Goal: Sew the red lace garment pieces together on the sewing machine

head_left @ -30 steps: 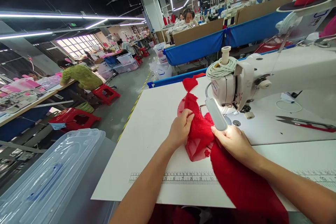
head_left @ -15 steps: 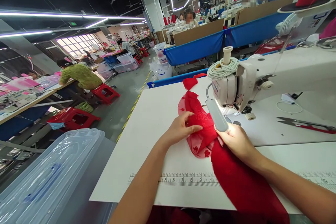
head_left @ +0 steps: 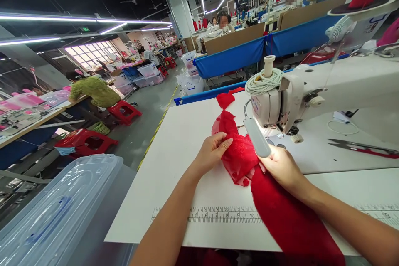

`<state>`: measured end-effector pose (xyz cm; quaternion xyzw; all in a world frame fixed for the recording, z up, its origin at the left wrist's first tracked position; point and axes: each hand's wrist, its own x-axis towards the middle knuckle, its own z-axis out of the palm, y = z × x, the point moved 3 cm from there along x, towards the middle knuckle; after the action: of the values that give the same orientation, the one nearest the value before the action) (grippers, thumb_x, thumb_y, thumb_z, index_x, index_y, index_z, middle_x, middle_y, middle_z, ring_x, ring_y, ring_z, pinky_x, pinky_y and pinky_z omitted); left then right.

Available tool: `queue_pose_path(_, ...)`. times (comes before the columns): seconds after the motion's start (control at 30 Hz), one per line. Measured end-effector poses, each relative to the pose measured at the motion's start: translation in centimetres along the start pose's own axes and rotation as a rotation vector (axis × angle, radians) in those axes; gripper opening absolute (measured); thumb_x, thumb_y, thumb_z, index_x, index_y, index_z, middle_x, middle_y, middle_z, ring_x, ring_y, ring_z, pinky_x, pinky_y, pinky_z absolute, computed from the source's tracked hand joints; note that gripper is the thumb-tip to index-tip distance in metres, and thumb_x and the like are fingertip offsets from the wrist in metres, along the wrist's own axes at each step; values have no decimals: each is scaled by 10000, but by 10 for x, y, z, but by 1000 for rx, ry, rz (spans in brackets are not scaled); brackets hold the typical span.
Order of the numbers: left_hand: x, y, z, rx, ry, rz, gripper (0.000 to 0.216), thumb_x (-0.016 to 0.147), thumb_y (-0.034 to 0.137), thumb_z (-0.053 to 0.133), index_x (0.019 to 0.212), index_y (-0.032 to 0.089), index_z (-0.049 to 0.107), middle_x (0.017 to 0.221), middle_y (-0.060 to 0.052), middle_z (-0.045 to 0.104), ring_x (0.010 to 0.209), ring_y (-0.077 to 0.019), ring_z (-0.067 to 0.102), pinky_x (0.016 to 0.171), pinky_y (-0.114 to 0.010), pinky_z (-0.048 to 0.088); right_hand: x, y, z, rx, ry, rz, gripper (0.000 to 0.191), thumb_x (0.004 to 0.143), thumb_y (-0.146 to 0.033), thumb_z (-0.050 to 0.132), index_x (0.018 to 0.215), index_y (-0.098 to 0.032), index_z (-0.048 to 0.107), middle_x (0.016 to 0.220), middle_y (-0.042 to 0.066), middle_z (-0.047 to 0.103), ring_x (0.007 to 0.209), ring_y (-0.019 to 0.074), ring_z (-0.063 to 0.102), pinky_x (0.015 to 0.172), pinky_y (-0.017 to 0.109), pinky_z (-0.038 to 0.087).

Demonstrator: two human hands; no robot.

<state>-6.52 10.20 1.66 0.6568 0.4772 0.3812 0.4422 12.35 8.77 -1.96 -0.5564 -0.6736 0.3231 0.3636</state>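
Red fabric (head_left: pixel 240 156), partly sheer with small flower motifs, lies at the sewing machine's (head_left: pixel 271 99) head. My left hand (head_left: pixel 213 151) pinches its left edge between thumb and fingers. My right hand (head_left: pixel 279 164) grips the fabric's right side, close by the needle area; a grey lamp bar (head_left: pixel 257 137) on the machine hides some of its fingertips. From under the right hand a long, solid red piece (head_left: pixel 289 216) drapes down over the table's front edge. The needle and presser foot are hidden behind the lamp bar.
Thread snips (head_left: pixel 363 147) lie right of the machine head. A printed ruler (head_left: pixel 224 215) runs along the front of the white table (head_left: pixel 174 153). A red scrap (head_left: pixel 225 100) rests at the back. Left stands a lidded plastic box (head_left: pixel 62 199); co-workers sit farther off.
My left thumb and fingers have closed on the fabric, which is now folded over and gathered toward the right. My right hand has stayed nearly in place.
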Motion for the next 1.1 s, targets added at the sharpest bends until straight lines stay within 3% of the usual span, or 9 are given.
queue_pose_path(0.43,-6,4,0,324,99,60,291,915,403,450,689,220,435,589,36,398,544,-136,332,535,-276,250,0,1,0,-5,7,-17,301,764,-374,403,508,-250,305,426,-16,492,435,133,430,471,269,336)
queue_pose_path(0.77,-6,4,1,356,119,28,276,908,380,444,688,213,432,578,45,380,545,-122,327,518,-248,254,1,1,-1,-20,6,-16,288,758,-367,404,515,-251,304,428,-22,475,443,136,424,458,267,336)
queue_pose_path(0.9,-9,8,4,340,99,81,283,913,372,450,684,209,416,567,54,359,525,-110,305,499,-245,248,-3,-3,0,-38,13,-10,343,801,-496,426,577,-251,341,464,-27,496,453,146,453,474,274,349)
queue_pose_path(1.0,-12,10,10,457,99,164,274,921,336,447,683,208,403,559,59,361,512,-105,292,503,-249,239,-9,-8,3,-94,4,-50,471,767,-652,462,567,-255,305,421,-55,391,408,133,396,490,281,340)
queue_pose_path(1.1,-14,11,19,515,19,217,241,939,326,429,729,210,452,564,61,398,499,-103,312,515,-252,245,-14,-10,6,-110,-27,-89,550,774,-673,454,517,-251,214,426,-62,275,407,112,307,490,276,312)
